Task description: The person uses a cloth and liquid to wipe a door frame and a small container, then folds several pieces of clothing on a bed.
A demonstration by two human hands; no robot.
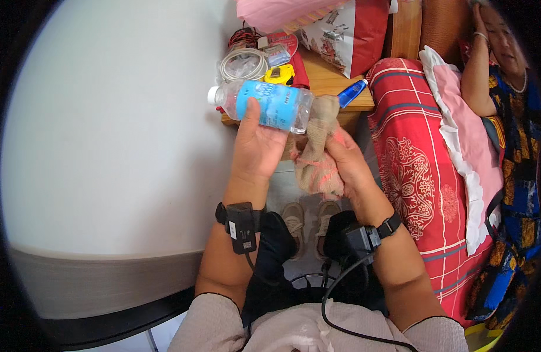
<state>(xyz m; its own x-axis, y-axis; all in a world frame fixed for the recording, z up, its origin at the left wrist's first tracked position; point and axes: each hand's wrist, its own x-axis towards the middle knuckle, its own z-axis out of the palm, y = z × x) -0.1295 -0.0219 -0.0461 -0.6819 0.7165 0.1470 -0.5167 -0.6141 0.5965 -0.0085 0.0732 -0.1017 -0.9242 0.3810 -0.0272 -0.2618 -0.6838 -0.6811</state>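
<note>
My left hand (263,141) is closed around a clear plastic bottle (270,105) with a blue label and a white cap. The bottle lies on its side in the air, its cap pointing left. A crumpled beige and pink cloth (319,154) hangs from my right hand (347,156), and its upper end meets the base of the bottle. Both hands are in front of the near edge of a wooden bedside table (330,79). Part of the cloth is hidden by my right fingers.
The table holds a yellow tape measure (279,75), a coiled white cable (244,64), a blue tube (352,93) and a red and white printed bag or cushion (345,35). Right of it is a bed with a red patterned cover (407,154); a person (512,132) is at its far side. A pale wall (112,132) stands left.
</note>
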